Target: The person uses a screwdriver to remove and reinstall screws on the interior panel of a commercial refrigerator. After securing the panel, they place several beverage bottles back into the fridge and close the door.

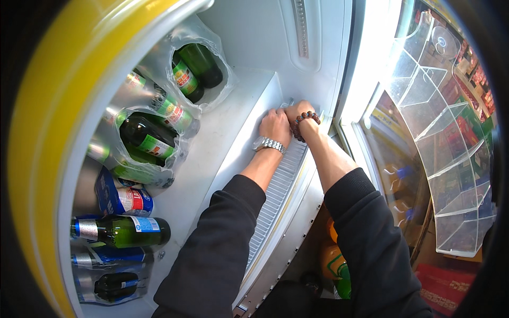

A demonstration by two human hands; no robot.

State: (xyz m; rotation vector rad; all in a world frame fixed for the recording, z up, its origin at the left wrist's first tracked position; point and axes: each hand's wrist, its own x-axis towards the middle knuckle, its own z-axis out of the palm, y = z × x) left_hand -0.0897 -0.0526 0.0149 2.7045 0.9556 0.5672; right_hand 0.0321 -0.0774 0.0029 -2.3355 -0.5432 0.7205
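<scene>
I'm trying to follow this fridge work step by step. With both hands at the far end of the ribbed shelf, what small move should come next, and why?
Probably a short, even pull of the ribbed shelf toward the body. The left hand and right hand both rest side by side at its far end near the back wall, the shelf's near part is bare, and the wrapped green bottles lie apart on the left.

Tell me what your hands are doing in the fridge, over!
Left hand and right hand both flat on the white shelf's far edge. Holding nothing. Wrapped green bottles lie left of the hands, apart from them.
</scene>
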